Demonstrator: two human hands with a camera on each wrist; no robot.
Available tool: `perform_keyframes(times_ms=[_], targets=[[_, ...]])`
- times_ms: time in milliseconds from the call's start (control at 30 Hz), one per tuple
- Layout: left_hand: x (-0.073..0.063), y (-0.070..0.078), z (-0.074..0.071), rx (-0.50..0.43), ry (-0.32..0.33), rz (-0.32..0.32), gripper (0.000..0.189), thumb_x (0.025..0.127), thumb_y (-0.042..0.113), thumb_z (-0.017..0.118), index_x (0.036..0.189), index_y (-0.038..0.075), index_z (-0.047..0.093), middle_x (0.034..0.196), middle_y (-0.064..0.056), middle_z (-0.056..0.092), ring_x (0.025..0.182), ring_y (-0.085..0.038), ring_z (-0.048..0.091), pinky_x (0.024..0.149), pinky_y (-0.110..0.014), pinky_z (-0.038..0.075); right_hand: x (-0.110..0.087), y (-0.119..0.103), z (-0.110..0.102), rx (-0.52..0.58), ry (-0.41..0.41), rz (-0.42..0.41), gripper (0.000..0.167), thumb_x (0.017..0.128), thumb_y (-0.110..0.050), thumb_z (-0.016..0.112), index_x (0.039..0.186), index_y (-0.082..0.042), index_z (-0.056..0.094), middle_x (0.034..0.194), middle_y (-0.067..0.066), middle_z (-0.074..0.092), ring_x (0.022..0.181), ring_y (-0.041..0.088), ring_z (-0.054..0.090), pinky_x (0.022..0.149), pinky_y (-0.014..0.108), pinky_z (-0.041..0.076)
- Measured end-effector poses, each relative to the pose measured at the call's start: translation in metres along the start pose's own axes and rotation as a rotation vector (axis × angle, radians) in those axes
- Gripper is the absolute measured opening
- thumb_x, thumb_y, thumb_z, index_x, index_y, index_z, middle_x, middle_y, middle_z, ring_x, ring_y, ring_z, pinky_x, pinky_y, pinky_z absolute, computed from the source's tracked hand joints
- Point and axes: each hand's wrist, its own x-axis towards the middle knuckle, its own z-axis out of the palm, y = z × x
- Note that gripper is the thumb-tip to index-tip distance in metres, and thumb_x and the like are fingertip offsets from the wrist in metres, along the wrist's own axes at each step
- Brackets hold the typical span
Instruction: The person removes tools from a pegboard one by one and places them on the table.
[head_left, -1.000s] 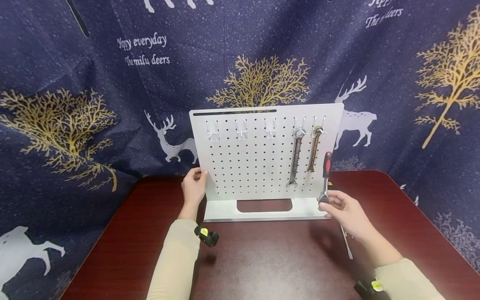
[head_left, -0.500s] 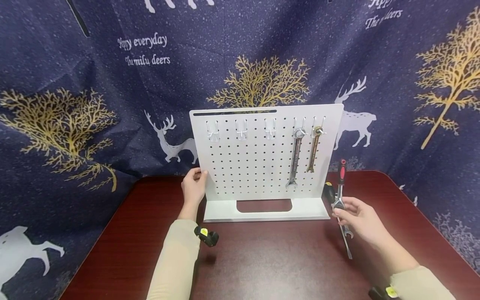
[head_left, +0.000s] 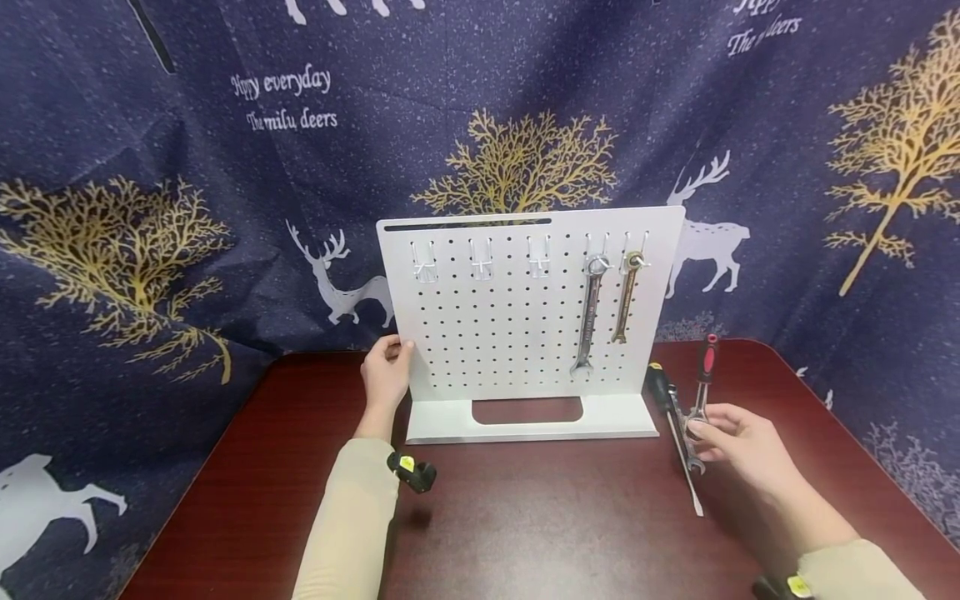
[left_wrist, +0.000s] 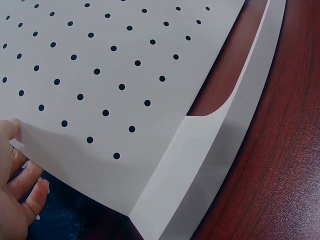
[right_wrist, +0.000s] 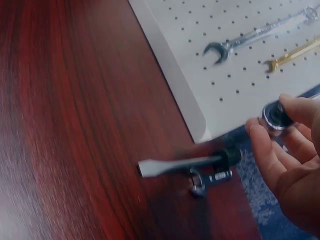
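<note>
My left hand (head_left: pixel 386 379) pinches the left edge of a white pegboard (head_left: pixel 453 367), thumb on its front and other fingers behind. Off the board's right side, my right hand (head_left: pixel 746 446) pinches a ratchet wrench (head_left: pixel 707 360) by its round head (right_wrist: pixel 275 117), its red and black handle pointing up. Below and beside that hand, a flat screwdriver (head_left: pixel 658 385) with a black handle and a silver wrench (head_left: pixel 695 464) lie close together on the table. A large silver combination wrench (head_left: pixel 588 325) and a smaller gold one (head_left: pixel 626 304) hang from hooks on the board.
Three more hooks, the left one (head_left: pixel 425 267) among them, line the board's upper part with nothing hung on them. The board's base (head_left: pixel 450 425) stands on a dark red table (head_left: pixel 525 517). A dark blue patterned cloth (head_left: pixel 360 167) hangs behind.
My right hand has carried the ratchet wrench rightward and slightly down, away from the board's lower right corner, uncovering the screwdriver and loose wrench. My left hand stays on the board's edge.
</note>
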Motion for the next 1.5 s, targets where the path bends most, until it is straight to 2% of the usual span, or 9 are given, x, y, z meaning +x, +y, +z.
perform_keyframes(times_ms=[233,500,767,933,1100,1300,1500], targets=[[0.001,0.000,0.001,-0.001,-0.003,-0.004,0.027,0.091,0.022,0.063,0.111,0.003,0.064,0.104,-0.019,0.069,0.096,-0.030,0.066,0.086,-0.042,0.051,0.000,0.005,-0.011,-0.083,0.025,0.016,0.006,0.089,-0.011,0.065,0.093,-0.006,0.066,0.080,-0.014,0.071,0.071,0.010,0.071,0.059,0.034,0.057],[0.001,0.001,0.001,-0.004,0.000,-0.004,0.027,0.091,0.023,0.063,0.109,0.002,0.064,0.104,-0.019,0.068,0.095,-0.031,0.064,0.086,-0.041,0.050,0.003,0.012,-0.022,-0.236,0.024,0.104,0.032,0.091,-0.017,0.063,0.103,0.011,0.055,0.074,-0.016,0.068,0.067,0.006,0.068,0.058,0.032,0.057],[0.003,0.002,0.000,-0.014,-0.025,0.006,0.037,0.090,0.028,0.064,0.117,0.003,0.060,0.106,-0.020,0.067,0.097,-0.032,0.065,0.085,-0.043,0.051,0.005,0.017,-0.028,-0.383,0.001,0.157,0.039,0.091,-0.018,0.063,0.107,0.016,0.055,0.075,-0.002,0.069,0.062,0.006,0.060,0.055,0.029,0.054],[0.008,0.006,-0.001,-0.040,-0.026,0.016,0.038,0.089,0.027,0.066,0.118,0.003,0.060,0.107,-0.019,0.068,0.097,-0.030,0.065,0.083,-0.042,0.052,0.008,0.021,-0.029,-0.412,-0.012,0.174,0.041,0.091,-0.018,0.062,0.107,0.019,0.054,0.077,0.008,0.070,0.060,0.009,0.060,0.054,0.030,0.054],[0.014,0.013,-0.001,-0.070,-0.014,0.033,0.031,0.088,0.026,0.068,0.107,0.001,0.064,0.098,-0.019,0.068,0.088,-0.027,0.063,0.076,-0.034,0.050,0.011,0.024,-0.030,-0.433,-0.037,0.200,0.041,0.092,-0.018,0.060,0.106,0.020,0.055,0.077,0.009,0.070,0.062,0.009,0.062,0.054,0.030,0.054],[0.017,0.015,0.000,-0.072,-0.003,0.029,0.028,0.087,0.026,0.069,0.096,0.000,0.064,0.084,-0.017,0.065,0.074,-0.019,0.053,0.064,-0.024,0.042,0.012,0.022,-0.028,-0.443,-0.076,0.262,0.041,0.092,-0.016,0.059,0.106,0.021,0.054,0.075,0.006,0.066,0.061,0.010,0.059,0.055,0.030,0.054],[0.020,0.014,0.000,-0.044,-0.042,0.038,0.028,0.089,0.029,0.066,0.095,0.003,0.062,0.082,-0.015,0.065,0.072,-0.019,0.052,0.062,-0.026,0.042,0.014,0.023,-0.028,-0.468,-0.093,0.317,0.038,0.091,-0.018,0.059,0.101,0.018,0.057,0.067,0.001,0.059,0.060,0.010,0.057,0.054,0.030,0.053]])
